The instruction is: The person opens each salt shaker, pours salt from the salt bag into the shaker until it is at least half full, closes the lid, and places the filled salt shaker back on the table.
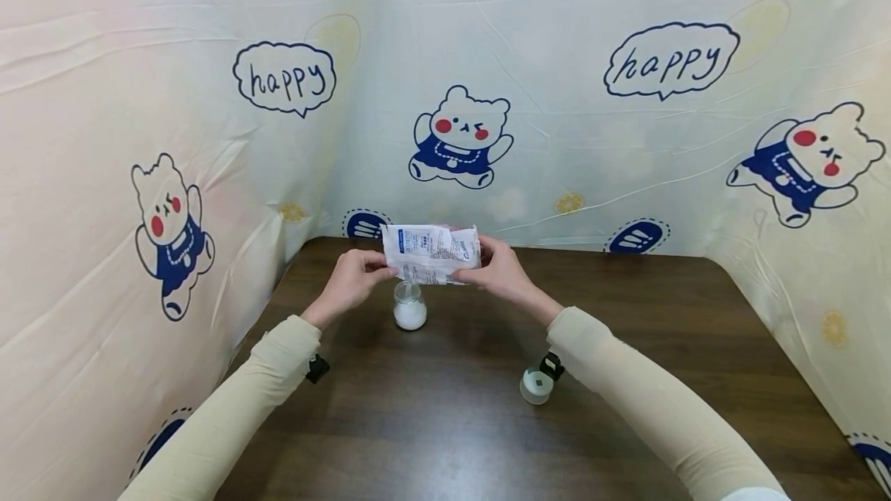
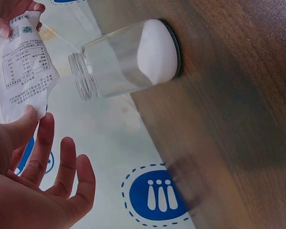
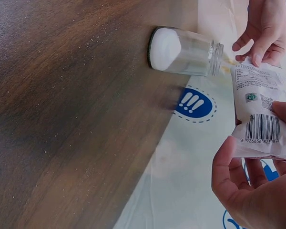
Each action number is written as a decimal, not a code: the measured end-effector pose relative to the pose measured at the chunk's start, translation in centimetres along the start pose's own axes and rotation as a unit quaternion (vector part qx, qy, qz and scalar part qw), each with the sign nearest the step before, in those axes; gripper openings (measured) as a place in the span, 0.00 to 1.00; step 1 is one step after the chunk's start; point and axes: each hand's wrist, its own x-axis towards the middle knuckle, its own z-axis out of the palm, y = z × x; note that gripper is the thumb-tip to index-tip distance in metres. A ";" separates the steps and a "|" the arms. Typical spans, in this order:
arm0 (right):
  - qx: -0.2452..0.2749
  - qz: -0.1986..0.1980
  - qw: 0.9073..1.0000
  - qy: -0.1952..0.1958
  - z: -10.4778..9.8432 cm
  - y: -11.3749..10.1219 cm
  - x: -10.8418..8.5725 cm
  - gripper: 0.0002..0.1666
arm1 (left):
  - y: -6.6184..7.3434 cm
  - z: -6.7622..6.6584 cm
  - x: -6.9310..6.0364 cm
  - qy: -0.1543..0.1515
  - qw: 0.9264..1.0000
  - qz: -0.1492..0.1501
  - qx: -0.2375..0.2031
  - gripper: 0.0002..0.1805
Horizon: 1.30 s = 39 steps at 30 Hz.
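Note:
A white printed packet [image 1: 431, 253] hangs tilted above the glass jar [image 1: 410, 308], held between both hands. My left hand [image 1: 358, 277] pinches the packet's left corner between thumb and index finger; the other fingers are spread apart in the left wrist view. At its right end, my right hand [image 1: 497, 273] grips the packet, thumb on the near face. The jar stands upright and uncovered, with white granules [image 2: 157, 52] heaped in its lower part. A faint pale stream seems to run from the packet's corner to the jar's mouth [image 3: 215, 58].
A small round lid-like piece [image 1: 536, 386], clear with a white top, lies on the brown wooden table [image 1: 418, 424] near the right forearm. Fine white grains dot the tabletop in the right wrist view. A printed cloth [image 1: 543, 138] hangs behind the table and along its sides.

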 end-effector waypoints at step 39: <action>-0.008 -0.005 1.000 0.001 0.1 -0.1 0.2 0.32 | 0.0 -0.2 -0.2 0.009 1.000 0.011 0.003 0.06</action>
